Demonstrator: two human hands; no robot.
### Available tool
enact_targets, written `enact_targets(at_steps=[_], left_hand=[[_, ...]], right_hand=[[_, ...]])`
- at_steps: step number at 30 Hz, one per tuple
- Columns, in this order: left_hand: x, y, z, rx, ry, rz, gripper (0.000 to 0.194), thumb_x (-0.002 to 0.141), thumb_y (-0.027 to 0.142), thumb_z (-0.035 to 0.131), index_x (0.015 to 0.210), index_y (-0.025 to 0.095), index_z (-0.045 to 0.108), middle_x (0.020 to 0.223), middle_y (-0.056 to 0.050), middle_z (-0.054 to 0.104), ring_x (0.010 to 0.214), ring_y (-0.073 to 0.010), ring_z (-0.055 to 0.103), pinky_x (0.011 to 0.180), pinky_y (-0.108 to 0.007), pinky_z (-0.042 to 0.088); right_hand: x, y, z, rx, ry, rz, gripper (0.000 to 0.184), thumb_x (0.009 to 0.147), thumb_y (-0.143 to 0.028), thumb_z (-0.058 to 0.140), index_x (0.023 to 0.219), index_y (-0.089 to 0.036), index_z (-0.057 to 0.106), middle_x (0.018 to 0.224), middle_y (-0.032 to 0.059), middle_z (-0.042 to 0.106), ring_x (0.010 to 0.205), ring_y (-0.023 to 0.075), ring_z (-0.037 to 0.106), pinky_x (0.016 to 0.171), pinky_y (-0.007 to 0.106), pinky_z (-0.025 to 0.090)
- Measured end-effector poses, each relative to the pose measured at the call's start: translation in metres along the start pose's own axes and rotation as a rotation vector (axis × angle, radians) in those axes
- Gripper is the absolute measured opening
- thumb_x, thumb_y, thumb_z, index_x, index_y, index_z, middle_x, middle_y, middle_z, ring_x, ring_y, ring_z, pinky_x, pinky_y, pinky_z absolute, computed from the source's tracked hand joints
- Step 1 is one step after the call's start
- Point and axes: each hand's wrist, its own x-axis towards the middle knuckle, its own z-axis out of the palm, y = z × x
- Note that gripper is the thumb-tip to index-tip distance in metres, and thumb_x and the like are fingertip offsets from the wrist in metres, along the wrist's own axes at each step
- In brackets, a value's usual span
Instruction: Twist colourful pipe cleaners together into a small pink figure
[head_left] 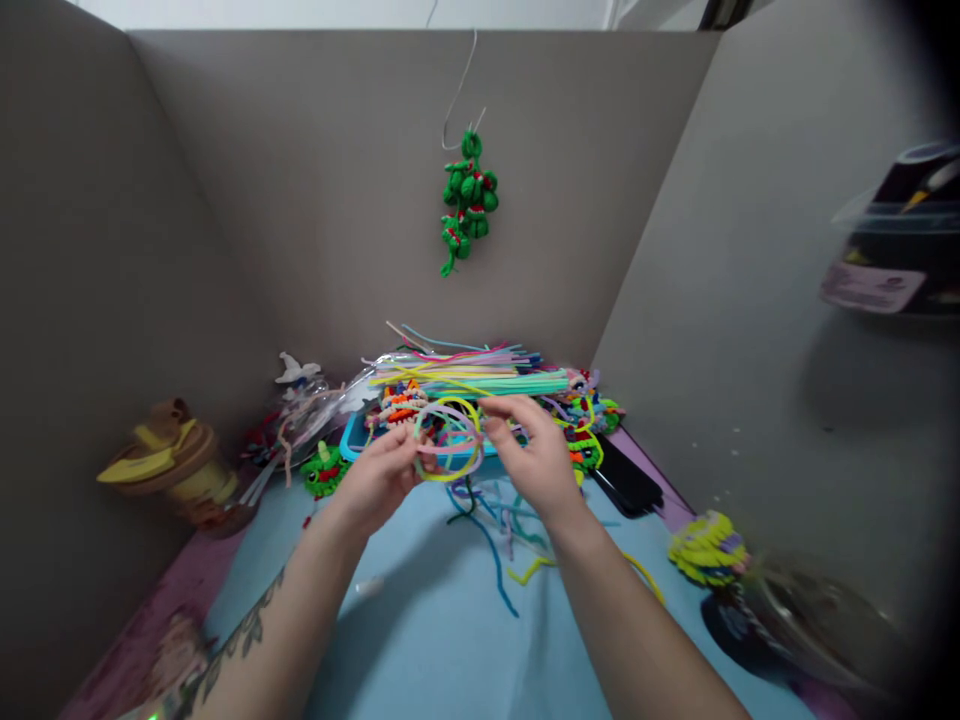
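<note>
My left hand [382, 475] pinches a bundle of looped pipe cleaners [450, 478] by its left side. The loops are yellow, pink, lilac and mint, and they cross one another at the right. Close by that right side is my right hand [532, 455], its thumb and forefinger curved and apart. I cannot tell whether its fingertips touch the loops. Loose pipe cleaner pieces [499, 570] in blue, green, lilac and yellow lie on the light blue mat [427, 640] below.
Behind my hands, a pile of straight pipe cleaners [480, 375] lies over a blue tray [349, 437]. A black phone [626, 480] is at the right, near a yellow fuzzy piece [707, 550]. At the left stands a brown-yellow container [199, 485]. A green braided ornament [469, 195] hangs on the partition.
</note>
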Motion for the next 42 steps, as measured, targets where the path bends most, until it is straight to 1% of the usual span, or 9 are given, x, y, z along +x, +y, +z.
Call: enact_targets(at_steps=[3, 8, 12, 14, 21, 29, 37, 40, 42], left_hand=[[0.006, -0.004, -0.009, -0.235, 0.022, -0.035, 0.024, 0.071, 0.032, 0.069, 0.071, 0.019, 0.049, 0.065, 0.000, 0.046, 0.061, -0.0133, 0.048, 0.063, -0.030, 0.045], [0.008, -0.018, -0.008, -0.515, 0.034, -0.010, 0.023, 0.068, 0.019, 0.067, 0.065, 0.019, 0.044, 0.061, 0.004, 0.038, 0.055, -0.0090, 0.043, 0.061, -0.027, 0.047], [0.007, -0.027, -0.006, -0.682, -0.050, -0.074, 0.024, 0.061, 0.012, 0.071, 0.064, 0.016, 0.048, 0.059, 0.004, 0.043, 0.057, -0.0095, 0.047, 0.063, -0.028, 0.050], [0.008, -0.029, -0.008, -0.697, -0.080, -0.095, 0.022, 0.061, 0.012, 0.072, 0.063, 0.015, 0.051, 0.060, 0.002, 0.047, 0.059, -0.0110, 0.051, 0.064, -0.029, 0.051], [0.013, -0.030, -0.013, -0.672, -0.028, -0.111, 0.010, 0.069, 0.014, 0.071, 0.072, 0.015, 0.063, 0.075, -0.004, 0.066, 0.070, -0.0158, 0.062, 0.067, -0.029, 0.053], [0.017, -0.027, -0.015, -0.663, 0.019, -0.098, 0.011, 0.079, 0.019, 0.067, 0.069, 0.016, 0.063, 0.068, -0.002, 0.066, 0.067, -0.0151, 0.064, 0.063, -0.028, 0.053], [0.023, -0.034, -0.019, -0.658, 0.129, -0.131, 0.009, 0.086, 0.021, 0.059, 0.083, 0.014, 0.065, 0.067, -0.001, 0.066, 0.060, -0.0114, 0.062, 0.061, -0.025, 0.053], [0.021, -0.034, -0.014, -0.654, 0.130, -0.125, 0.008, 0.083, 0.018, 0.063, 0.090, 0.016, 0.066, 0.084, -0.004, 0.071, 0.078, -0.0152, 0.067, 0.073, -0.030, 0.055], [0.018, -0.035, -0.008, -0.607, 0.119, -0.100, 0.021, 0.076, 0.013, 0.070, 0.096, 0.017, 0.067, 0.099, -0.005, 0.071, 0.091, -0.0176, 0.067, 0.082, -0.033, 0.054]], right_hand=[[0.005, 0.014, 0.000, 0.198, 0.056, 0.224, 0.029, 0.086, -0.041, 0.054, 0.102, -0.020, 0.064, 0.102, 0.0086, 0.067, 0.094, 0.0215, 0.061, 0.081, 0.034, 0.048], [0.005, 0.031, 0.017, 0.583, -0.181, 0.563, 0.038, 0.074, -0.048, 0.066, 0.098, -0.019, 0.067, 0.097, 0.0066, 0.069, 0.091, 0.0212, 0.062, 0.073, 0.030, 0.047], [0.001, 0.027, 0.024, 0.986, -0.414, 0.619, 0.036, 0.071, -0.046, 0.072, 0.092, -0.018, 0.070, 0.086, 0.0056, 0.071, 0.079, 0.0183, 0.064, 0.068, 0.028, 0.047], [0.000, 0.026, 0.022, 1.105, -0.451, 0.631, 0.033, 0.069, -0.042, 0.074, 0.091, -0.017, 0.071, 0.080, 0.0044, 0.071, 0.074, 0.0162, 0.064, 0.068, 0.027, 0.048], [0.005, 0.036, 0.020, 1.115, -0.289, 0.732, 0.034, 0.064, -0.026, 0.079, 0.095, -0.019, 0.069, 0.074, -0.0003, 0.069, 0.068, 0.0117, 0.062, 0.064, 0.023, 0.047], [0.006, 0.038, 0.022, 1.069, -0.197, 0.776, 0.042, 0.055, -0.009, 0.076, 0.094, -0.020, 0.064, 0.079, -0.0004, 0.070, 0.068, 0.0122, 0.064, 0.061, 0.023, 0.050], [0.002, 0.035, 0.030, 0.933, -0.097, 0.712, 0.040, 0.049, -0.018, 0.084, 0.080, -0.020, 0.058, 0.064, -0.0047, 0.065, 0.057, 0.0101, 0.061, 0.049, 0.018, 0.047], [0.002, 0.036, 0.034, 0.934, 0.015, 0.691, 0.037, 0.048, -0.020, 0.084, 0.072, -0.019, 0.056, 0.061, -0.0061, 0.062, 0.057, 0.0092, 0.060, 0.051, 0.018, 0.048], [0.002, 0.037, 0.036, 0.938, 0.069, 0.675, 0.036, 0.048, -0.022, 0.083, 0.070, -0.019, 0.054, 0.064, -0.0063, 0.062, 0.060, 0.0085, 0.060, 0.054, 0.018, 0.049]])
